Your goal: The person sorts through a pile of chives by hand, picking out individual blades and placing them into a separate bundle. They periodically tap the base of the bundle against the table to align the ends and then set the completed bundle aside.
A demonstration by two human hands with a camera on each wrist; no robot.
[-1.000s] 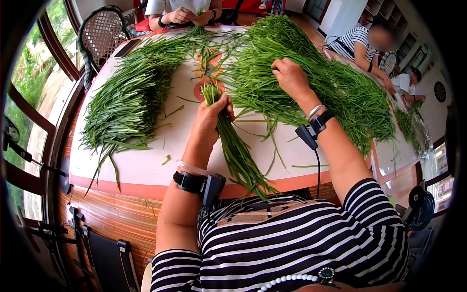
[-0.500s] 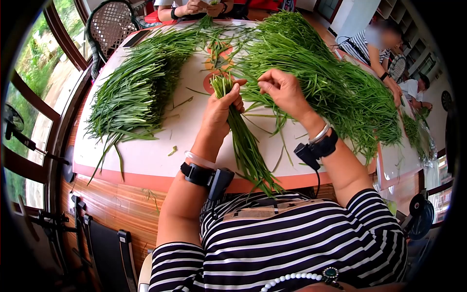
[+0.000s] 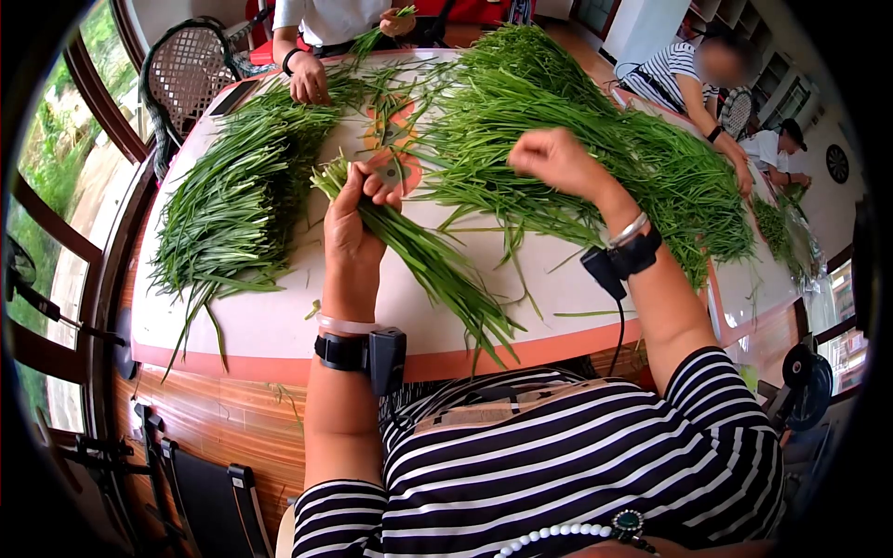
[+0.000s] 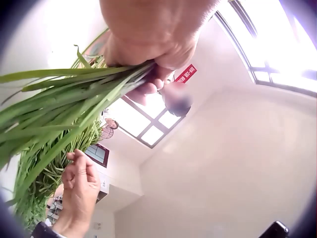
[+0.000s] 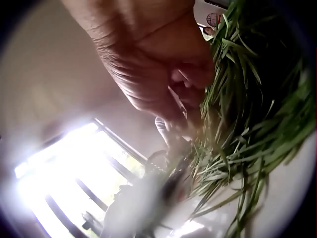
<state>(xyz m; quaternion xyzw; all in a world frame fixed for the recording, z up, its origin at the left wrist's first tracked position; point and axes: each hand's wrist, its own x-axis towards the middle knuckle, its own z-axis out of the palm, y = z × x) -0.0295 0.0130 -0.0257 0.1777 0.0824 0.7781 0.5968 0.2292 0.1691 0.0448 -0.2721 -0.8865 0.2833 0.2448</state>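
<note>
My left hand [image 3: 355,223] grips a bundle of garlic chives [image 3: 428,256] close to its pale stem ends. The stems point up and to the left; the leafy ends hang toward the table's near edge. In the left wrist view, the long leaves [image 4: 59,106] spread out from under that hand. My right hand [image 3: 567,166] is raised over the near side of the big loose chive pile [image 3: 530,102]. Its fingers are loosely bent in the left wrist view, and nothing shows between them. In the right wrist view the fingertips are blurred beside the leaves [image 5: 237,153].
A neater heap of chives [image 3: 233,200] lies along the table's left side. Loose stalks are scattered on the white tabletop [image 3: 279,321]. Across the table a person's hand [image 3: 309,82] touches that heap. Another person [image 3: 693,88] works at the right. A cable [image 3: 621,335] hangs from my right wrist.
My left hand has moved left, tipping the bundle's stem ends leftward. My right hand came near the bundle, then drew away to the right. The person opposite has reached down to the left heap.
</note>
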